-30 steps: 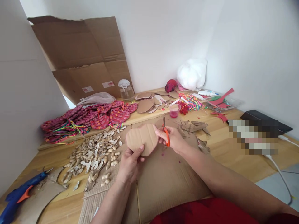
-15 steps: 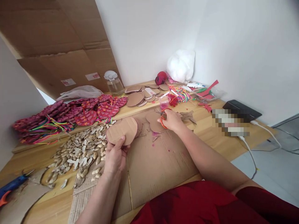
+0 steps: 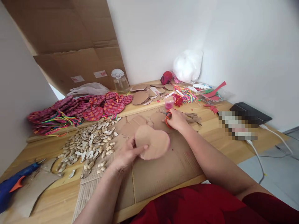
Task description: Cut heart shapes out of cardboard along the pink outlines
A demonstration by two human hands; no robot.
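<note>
My left hand [image 3: 128, 152] grips a rounded, waisted cardboard cutout [image 3: 154, 141] by its left side, thumb on top. Its edge shows a pink tint. Farther right, my right hand [image 3: 177, 119] is closed on orange-handled scissors [image 3: 167, 119], whose blades point left. Under both hands lies a large cardboard sheet [image 3: 161, 174]. Behind the held piece, other cardboard cutouts [image 3: 134, 124] rest on the sheet. A small cup of pink paint [image 3: 169, 102] stands just beyond my right hand.
Peanut shells [image 3: 86, 149] cover the left of the table, near a blue glue gun [image 3: 18, 180]. Pink decorated pieces [image 3: 93, 109] are heaped behind them. A bottle [image 3: 120, 82], cut cardboard shapes [image 3: 140, 97], and coloured cords [image 3: 187, 93] stand along the back. Right are a black box [image 3: 249, 112] and cable [image 3: 259, 161].
My left hand has moved right and nearer me, turning the cardboard cutout. The right hand still holds the scissors in much the same place. The view has shifted slightly.
</note>
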